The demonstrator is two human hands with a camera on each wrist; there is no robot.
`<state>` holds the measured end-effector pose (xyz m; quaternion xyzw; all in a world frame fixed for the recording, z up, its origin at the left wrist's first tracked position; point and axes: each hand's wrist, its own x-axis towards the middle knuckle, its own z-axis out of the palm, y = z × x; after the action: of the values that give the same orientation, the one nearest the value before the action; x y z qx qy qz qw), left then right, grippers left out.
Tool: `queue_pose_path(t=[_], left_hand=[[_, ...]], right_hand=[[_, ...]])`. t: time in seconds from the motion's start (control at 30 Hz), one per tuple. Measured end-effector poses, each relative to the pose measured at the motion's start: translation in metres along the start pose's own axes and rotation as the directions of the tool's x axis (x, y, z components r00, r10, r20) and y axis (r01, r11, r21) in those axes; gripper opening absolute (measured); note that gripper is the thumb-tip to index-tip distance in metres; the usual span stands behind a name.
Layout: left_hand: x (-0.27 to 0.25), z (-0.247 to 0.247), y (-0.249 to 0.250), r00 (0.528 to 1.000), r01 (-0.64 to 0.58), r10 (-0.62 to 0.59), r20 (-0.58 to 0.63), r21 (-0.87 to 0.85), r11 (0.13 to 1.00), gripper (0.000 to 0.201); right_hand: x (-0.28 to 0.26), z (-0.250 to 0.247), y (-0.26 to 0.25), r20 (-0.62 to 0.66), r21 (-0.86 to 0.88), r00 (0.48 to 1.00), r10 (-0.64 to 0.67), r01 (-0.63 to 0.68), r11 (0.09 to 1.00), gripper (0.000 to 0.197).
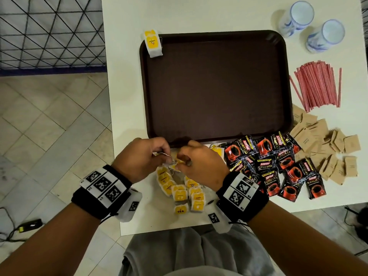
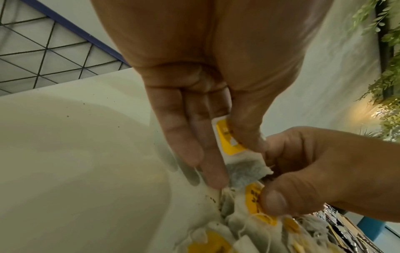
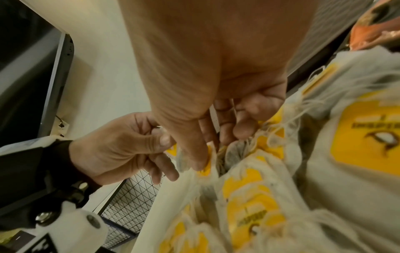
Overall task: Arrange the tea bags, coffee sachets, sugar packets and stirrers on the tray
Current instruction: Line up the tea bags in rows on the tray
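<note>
Separating one tea bag (image 2: pixel 236 150) from the heap of tea bags (image 1: pixel 180 188) is judged to be the step in hand. The bag is pinched between thumb and fingers of the left hand (image 1: pixel 144 158), just above the heap at the near edge of the white table (image 1: pixel 127 96); a neighbouring bag (image 2: pixel 257 203), with its yellow tag, is pinched by the right hand (image 1: pixel 201 162). Loose strings are seen tangled across the heap, so a slow, steady pull apart is advised, with the right hand holding the heap down; a sharp tug could, it is judged, tear the thin paper or drag several bags along. The brown tray (image 1: pixel 278 86) lies just beyond the hands and is bare save for one tea bag (image 1: pixel 153 43) resting across its far left corner. Coffee sachets (image 1: pixel 276 166), sugar packets (image 1: pixel 328 150) and red stirrers (image 1: pixel 316 84) are all noted on the table to the right, off the tray. The task is therefore judged barely begun.
</note>
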<state>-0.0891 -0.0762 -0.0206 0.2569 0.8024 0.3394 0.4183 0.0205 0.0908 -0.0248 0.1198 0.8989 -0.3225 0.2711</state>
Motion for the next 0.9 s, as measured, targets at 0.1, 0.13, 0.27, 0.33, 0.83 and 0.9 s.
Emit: queue_pose_path(t=[0.1,0.13,0.27,0.33,0.83,0.9], left_hand=[[0.002,-0.004,0.003,1.0,0.013,-0.013,-0.002,-0.07,0.997,0.013],[0.003,-0.006,0.003,1.0,0.019,-0.02,-0.011,-0.089,0.996,0.013],[0.012,-0.024,0.007,0.999,0.019,-0.023,-0.042,-0.092,0.996,0.02],[0.025,-0.042,0.011,1.0,-0.008,0.007,-0.027,-0.054,0.999,0.018],[0.164,-0.129,0.026,0.974,0.036,0.035,-0.224,0.304,0.952,0.009],[0.175,-0.13,0.026,0.972,0.04,0.04,-0.23,0.333,0.942,0.009]], right_hand=[[0.001,0.006,-0.003,-0.008,-0.026,1.0,-0.015,0.015,1.0,0.019],[0.0,0.009,-0.004,-0.017,-0.023,1.0,-0.025,0.024,0.999,0.015],[-0.012,0.013,-0.004,-0.069,0.044,0.996,-0.056,0.06,0.997,0.004],[-0.013,0.008,-0.004,-0.081,0.112,0.995,-0.056,0.065,0.992,0.003],[0.018,-0.05,0.002,-0.073,0.412,0.996,-0.054,0.08,0.908,0.006],[0.035,-0.059,0.005,-0.096,0.409,0.994,-0.055,0.09,0.908,0.009]])
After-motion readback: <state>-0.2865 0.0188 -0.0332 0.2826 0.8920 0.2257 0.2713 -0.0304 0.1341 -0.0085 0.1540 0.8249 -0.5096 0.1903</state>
